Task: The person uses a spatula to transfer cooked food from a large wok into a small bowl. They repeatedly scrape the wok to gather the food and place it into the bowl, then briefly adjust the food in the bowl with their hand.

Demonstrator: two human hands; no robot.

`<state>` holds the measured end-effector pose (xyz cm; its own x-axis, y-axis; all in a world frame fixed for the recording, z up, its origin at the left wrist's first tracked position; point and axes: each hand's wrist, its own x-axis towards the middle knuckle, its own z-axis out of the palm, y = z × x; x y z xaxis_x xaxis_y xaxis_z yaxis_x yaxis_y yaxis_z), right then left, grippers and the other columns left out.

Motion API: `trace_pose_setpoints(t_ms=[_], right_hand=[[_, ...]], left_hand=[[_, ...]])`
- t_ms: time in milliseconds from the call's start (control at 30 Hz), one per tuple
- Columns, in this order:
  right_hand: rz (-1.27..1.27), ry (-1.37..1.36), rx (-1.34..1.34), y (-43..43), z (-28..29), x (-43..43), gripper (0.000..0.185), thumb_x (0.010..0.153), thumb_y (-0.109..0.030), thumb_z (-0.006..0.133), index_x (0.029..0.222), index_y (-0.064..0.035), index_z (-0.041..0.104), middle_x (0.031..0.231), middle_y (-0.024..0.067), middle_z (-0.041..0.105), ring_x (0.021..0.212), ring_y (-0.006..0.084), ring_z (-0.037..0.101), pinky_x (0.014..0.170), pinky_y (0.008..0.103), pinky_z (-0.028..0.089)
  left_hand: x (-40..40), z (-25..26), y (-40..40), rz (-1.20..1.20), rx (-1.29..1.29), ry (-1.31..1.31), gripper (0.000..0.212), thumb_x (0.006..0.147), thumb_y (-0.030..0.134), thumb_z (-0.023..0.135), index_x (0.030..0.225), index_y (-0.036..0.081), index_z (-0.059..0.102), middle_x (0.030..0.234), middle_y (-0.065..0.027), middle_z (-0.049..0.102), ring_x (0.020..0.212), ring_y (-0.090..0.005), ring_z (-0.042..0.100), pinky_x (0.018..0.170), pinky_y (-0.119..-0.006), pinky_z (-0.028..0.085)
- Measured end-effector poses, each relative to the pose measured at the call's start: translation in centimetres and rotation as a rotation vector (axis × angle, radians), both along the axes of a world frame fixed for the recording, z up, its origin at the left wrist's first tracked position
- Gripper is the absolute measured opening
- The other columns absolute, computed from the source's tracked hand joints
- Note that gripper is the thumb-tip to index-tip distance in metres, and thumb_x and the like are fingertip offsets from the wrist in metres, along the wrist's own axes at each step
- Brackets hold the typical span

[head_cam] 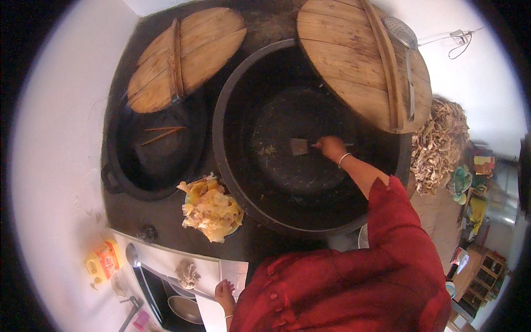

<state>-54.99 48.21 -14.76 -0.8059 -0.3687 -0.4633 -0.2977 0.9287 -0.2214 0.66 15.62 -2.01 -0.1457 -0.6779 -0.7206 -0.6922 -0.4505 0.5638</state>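
My right hand (331,148) grips the handle of a metal spatula (299,146) inside a very large dark wok (282,103). The spatula's flat blade lies near the wok's bottom, just right of a small heap of yellowish scraps (266,150). My left hand (224,292) is low beside my red garment, by the edge of the white counter, its fingers partly curled; whether it touches the counter I cannot tell. A heaped bowl of thin, crisp yellowish pieces (213,209) stands between the large wok and a smaller one.
Two sticks (164,135) lie in the smaller wok (124,174), partly under a round wooden lid (207,50). A larger wooden lid (340,50), bearing a metal skimmer (400,32), overlaps the big wok. A ladle (132,255), a crumpled cloth (187,274) and a sink (184,309) are at lower left.
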Motion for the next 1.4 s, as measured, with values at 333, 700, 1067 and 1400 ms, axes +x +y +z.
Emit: trace_pose_setpoints(t_ms=[333,700,1067,1400], right_hand=[[-0.101,-0.397,-0.541,-9.6,-0.6,2.0,0.019,0.088,-0.025,0.058,0.092,-0.0095,0.068,0.091,0.0111,0.067,0.087,0.0275,0.062,0.077,0.0364,0.047],[0.114,-0.293,-0.541,-12.2,14.4,2.7,0.019,0.088,-0.024,0.055,0.092,-0.0099,0.067,0.086,0.0107,0.066,0.082,0.0272,0.063,0.072,0.0359,0.048],[0.64,0.093,-0.65,-15.9,28.0,11.5,0.02,0.083,-0.008,0.051,0.102,-0.0042,0.058,0.09,0.0127,0.059,0.088,0.0294,0.058,0.074,0.0412,0.049],[0.69,0.35,-0.625,-17.2,26.8,14.8,0.026,0.076,-0.004,0.053,0.101,-0.0045,0.057,0.083,0.0093,0.056,0.081,0.0265,0.057,0.064,0.0378,0.049]], left_hand=[[-1.3,1.4,0.0,-0.003,-0.016,0.009,0.026,0.089,0.022,0.057,0.097,-0.002,0.058,0.083,-0.0105,0.063,0.067,-0.0168,0.061,0.059,-0.027,0.05],[-4.4,2.9,0.0,-0.064,-0.067,0.11,0.024,0.091,0.019,0.055,0.1,-0.003,0.06,0.086,-0.0095,0.063,0.073,-0.0154,0.06,0.064,-0.026,0.05],[-11.3,4.6,-2.7,-0.08,-0.071,0.41,0.026,0.092,0.02,0.055,0.104,-0.003,0.06,0.089,-0.0083,0.063,0.075,-0.0125,0.059,0.069,-0.024,0.048],[-18.1,2.2,-6.9,-0.101,0.142,0.695,0.042,0.091,0.019,0.055,0.124,-0.006,0.046,0.108,-0.0135,0.059,0.092,-0.0174,0.059,0.082,-0.029,0.05]])
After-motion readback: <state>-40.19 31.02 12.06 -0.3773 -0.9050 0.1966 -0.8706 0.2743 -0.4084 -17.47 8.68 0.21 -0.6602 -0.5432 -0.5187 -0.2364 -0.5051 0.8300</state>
